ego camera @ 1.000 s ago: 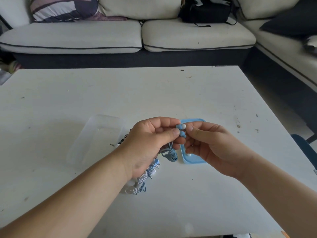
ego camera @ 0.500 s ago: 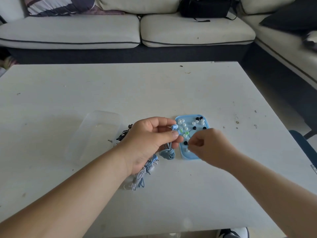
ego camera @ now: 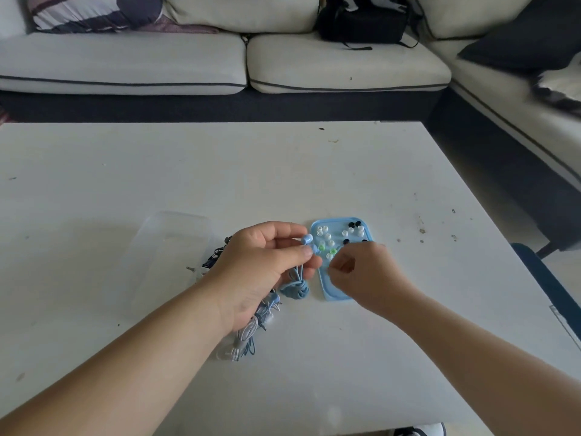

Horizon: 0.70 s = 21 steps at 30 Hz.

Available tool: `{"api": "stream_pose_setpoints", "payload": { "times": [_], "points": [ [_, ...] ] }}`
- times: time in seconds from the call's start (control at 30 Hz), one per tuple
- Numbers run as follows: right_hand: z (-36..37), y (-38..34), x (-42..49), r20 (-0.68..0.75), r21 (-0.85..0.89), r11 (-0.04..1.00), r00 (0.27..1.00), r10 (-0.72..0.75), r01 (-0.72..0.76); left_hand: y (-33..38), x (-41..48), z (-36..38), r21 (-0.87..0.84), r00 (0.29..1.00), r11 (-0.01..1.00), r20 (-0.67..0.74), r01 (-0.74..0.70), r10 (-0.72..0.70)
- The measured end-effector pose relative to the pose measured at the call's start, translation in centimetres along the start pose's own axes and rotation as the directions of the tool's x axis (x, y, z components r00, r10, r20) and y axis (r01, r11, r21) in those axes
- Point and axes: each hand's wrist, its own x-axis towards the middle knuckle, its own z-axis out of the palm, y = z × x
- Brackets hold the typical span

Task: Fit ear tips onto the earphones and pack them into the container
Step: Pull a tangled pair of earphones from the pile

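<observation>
My left hand (ego camera: 261,272) pinches a pair of blue earphones (ego camera: 307,239) by the buds, and their coiled blue cable (ego camera: 295,291) rests on the table below. Just right of it lies a blue lid (ego camera: 338,295) holding several loose ear tips (ego camera: 325,237) in white, black and green. My right hand (ego camera: 367,272) hovers low over the lid's middle with thumb and fingertips pinched together; whether a tip is between them is hidden. A clear plastic container (ego camera: 173,247) stands to the left of my left hand.
A tangle of white and blue earphone cables (ego camera: 245,338) lies under my left wrist, with dark cables (ego camera: 217,251) beside the container. The white table (ego camera: 283,171) has small specks at the right. A light sofa and a black bag stand beyond the far edge.
My right hand left the earphone buds and dropped onto the blue lid, uncovering the ear tips. My left hand kept hold of the blue earphones, nearly still.
</observation>
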Motion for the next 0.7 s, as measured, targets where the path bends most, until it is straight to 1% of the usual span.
{"api": "stream_pose_setpoints", "payload": {
  "times": [0.03, 0.07, 0.1, 0.13, 0.17, 0.2, 0.23, 0.3, 0.37, 0.43, 0.53, 0.7],
  "points": [
    [-0.7, -0.7, -0.2, -0.003, 0.142, 0.989, 0.999, 0.041, -0.04, 0.0, 0.1, 0.0, -0.009, 1.0, 1.0, -0.008, -0.006, 0.006],
    [-1.4, -1.4, -0.5, 0.019, 0.307, 0.948, 0.996, 0.083, -0.085, 0.0, 0.2, 0.0, -0.017, 1.0, 1.0, -0.016, -0.011, 0.01],
    [-2.2, -2.0, -0.9, 0.069, 0.479, 0.868, 0.991, 0.113, -0.132, 0.0, 0.3, 0.0, -0.023, 1.0, 1.0, -0.024, -0.016, 0.016],
    [-2.8, -2.6, -1.2, 0.131, 0.635, 0.751, 0.984, 0.123, -0.179, 0.1, 0.3, 0.0, -0.028, 0.999, 0.999, -0.029, -0.022, 0.022],
    [-3.3, -3.0, -1.5, 0.189, 0.752, 0.621, 0.975, 0.117, -0.22, 0.1, 0.4, 0.0, -0.034, 0.999, 0.999, -0.035, -0.031, 0.029],
    [-3.6, -3.4, -1.8, 0.236, 0.822, 0.511, 0.967, 0.097, -0.251, 0.2, 0.4, 0.1, -0.039, 0.998, 0.998, -0.041, -0.04, 0.038],
    [-3.8, -3.6, -1.9, 0.267, 0.858, 0.437, 0.961, 0.07, -0.271, 0.2, 0.4, 0.1, -0.042, 0.998, 0.998, -0.047, -0.051, 0.049],
    [-4.0, -3.8, -1.9, 0.304, 0.893, 0.343, 0.953, 0.016, -0.291, 0.2, 0.4, 0.1, -0.036, 0.996, 0.997, -0.057, -0.074, 0.071],
    [-4.1, -3.8, -1.9, 0.332, 0.909, 0.283, 0.943, -0.04, -0.308, 0.3, 0.4, 0.1, -0.022, 0.995, 0.996, -0.055, -0.088, 0.087],
    [-4.0, -3.8, -1.9, 0.343, 0.915, 0.257, 0.935, -0.09, -0.311, 0.3, 0.3, 0.1, -0.011, 0.993, 0.994, -0.056, -0.105, 0.105],
    [-3.9, -3.8, -2.0, 0.334, 0.921, 0.252, 0.934, -0.127, -0.295, 0.3, 0.3, 0.2, -0.014, 0.991, 0.992, -0.063, -0.123, 0.122],
    [-3.7, -3.7, -1.9, 0.329, 0.924, 0.255, 0.932, -0.149, -0.285, 0.2, 0.3, 0.3, -0.025, 0.988, 0.99, -0.068, -0.139, 0.137]
  ]
}}
